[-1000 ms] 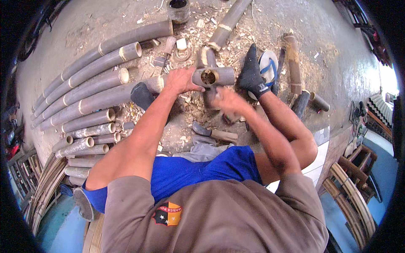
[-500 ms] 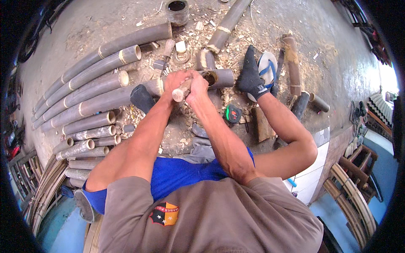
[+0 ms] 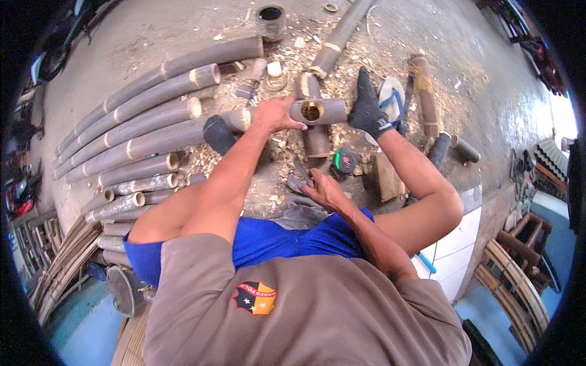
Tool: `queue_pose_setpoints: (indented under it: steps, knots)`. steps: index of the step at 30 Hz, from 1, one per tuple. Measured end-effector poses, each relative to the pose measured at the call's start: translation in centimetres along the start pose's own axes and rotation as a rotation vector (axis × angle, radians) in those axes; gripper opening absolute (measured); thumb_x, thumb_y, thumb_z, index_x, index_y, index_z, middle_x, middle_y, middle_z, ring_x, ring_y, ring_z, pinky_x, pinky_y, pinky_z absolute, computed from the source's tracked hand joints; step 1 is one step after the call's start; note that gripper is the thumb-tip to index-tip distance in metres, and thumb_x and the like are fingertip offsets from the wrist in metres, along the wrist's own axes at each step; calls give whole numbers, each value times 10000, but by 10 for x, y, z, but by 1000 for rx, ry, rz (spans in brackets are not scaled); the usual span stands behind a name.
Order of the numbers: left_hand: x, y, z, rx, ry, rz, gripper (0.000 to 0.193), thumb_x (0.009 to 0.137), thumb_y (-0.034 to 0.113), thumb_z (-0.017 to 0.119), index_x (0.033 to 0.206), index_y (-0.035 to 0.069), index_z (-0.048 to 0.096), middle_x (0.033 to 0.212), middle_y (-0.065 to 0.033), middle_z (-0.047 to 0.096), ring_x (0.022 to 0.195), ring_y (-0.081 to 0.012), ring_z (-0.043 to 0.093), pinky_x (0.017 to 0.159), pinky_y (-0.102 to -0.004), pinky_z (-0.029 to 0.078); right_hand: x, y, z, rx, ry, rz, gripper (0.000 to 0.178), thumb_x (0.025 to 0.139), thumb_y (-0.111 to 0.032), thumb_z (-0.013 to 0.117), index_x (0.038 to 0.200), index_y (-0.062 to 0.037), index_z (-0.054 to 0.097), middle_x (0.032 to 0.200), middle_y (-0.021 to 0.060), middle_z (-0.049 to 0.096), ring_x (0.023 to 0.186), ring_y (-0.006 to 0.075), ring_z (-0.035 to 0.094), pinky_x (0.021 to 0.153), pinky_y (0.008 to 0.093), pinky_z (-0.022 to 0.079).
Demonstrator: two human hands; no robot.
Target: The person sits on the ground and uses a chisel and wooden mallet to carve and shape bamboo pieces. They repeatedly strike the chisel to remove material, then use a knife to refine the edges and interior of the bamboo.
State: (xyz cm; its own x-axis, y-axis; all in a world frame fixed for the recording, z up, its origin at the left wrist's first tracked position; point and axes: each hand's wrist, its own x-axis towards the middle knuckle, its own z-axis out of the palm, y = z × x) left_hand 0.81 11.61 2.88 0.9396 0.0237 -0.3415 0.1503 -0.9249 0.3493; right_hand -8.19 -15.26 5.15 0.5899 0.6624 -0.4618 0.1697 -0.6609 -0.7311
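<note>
A short grey-brown bamboo tube (image 3: 332, 112) with a round hole cut in its upper side lies crosswise over another bamboo piece (image 3: 317, 141). My left hand (image 3: 276, 115) grips its left end, thumb along the near side. Nearer to me, my right hand (image 3: 326, 191) is closed around what looks like a knife (image 3: 301, 167). A dark curved blade shows beyond the fingers; the handle is hidden. Grey cloth (image 3: 299, 210) lies just below that hand. My socked right foot (image 3: 366, 105) is close to the tube's right end.
Long bamboo poles (image 3: 165, 100) and shorter tubes (image 3: 140, 183) lie at left. A green-and-black tape measure (image 3: 345, 161), a wooden block (image 3: 387, 177) and a flip-flop (image 3: 390, 99) sit at right. Wood chips (image 3: 305, 46) litter the floor. A round pot (image 3: 270, 24) stands at the far side.
Both hands were together on an upright wooden handle at the tube. My right hand has moved down toward me; my left hand now holds the tube's end. The handle no longer shows.
</note>
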Motion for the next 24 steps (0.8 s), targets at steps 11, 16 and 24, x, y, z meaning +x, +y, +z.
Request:
queue_pose_setpoints:
  steps: [11, 16, 24]
  knots:
    - [-9, 5, 18, 70, 69, -25, 1014, 595, 821, 758, 1305, 112, 611, 1217, -180, 679, 1177, -362, 635, 979, -523, 487, 4, 143, 34, -537, -224, 28, 310, 933, -325, 598, 1033, -34, 636, 937, 226, 708, 835, 441, 695, 690, 531, 560]
    - [-20, 2, 19, 75, 97, -89, 1037, 554, 804, 791, 1308, 115, 613, 1274, -180, 650, 1220, -366, 592, 1010, -569, 429, 6, 163, 56, -507, -168, -215, 258, 896, -291, 623, 974, -47, 655, 877, 213, 717, 822, 433, 704, 699, 496, 571]
    - [-9, 1, 16, 0, 46, -59, 1071, 540, 801, 797, 1359, 144, 584, 1223, -182, 682, 1200, -380, 610, 1020, -580, 416, -18, 110, -10, -659, -175, 64, 361, 865, -353, 693, 1021, -27, 688, 946, 255, 728, 950, 451, 699, 841, 539, 550]
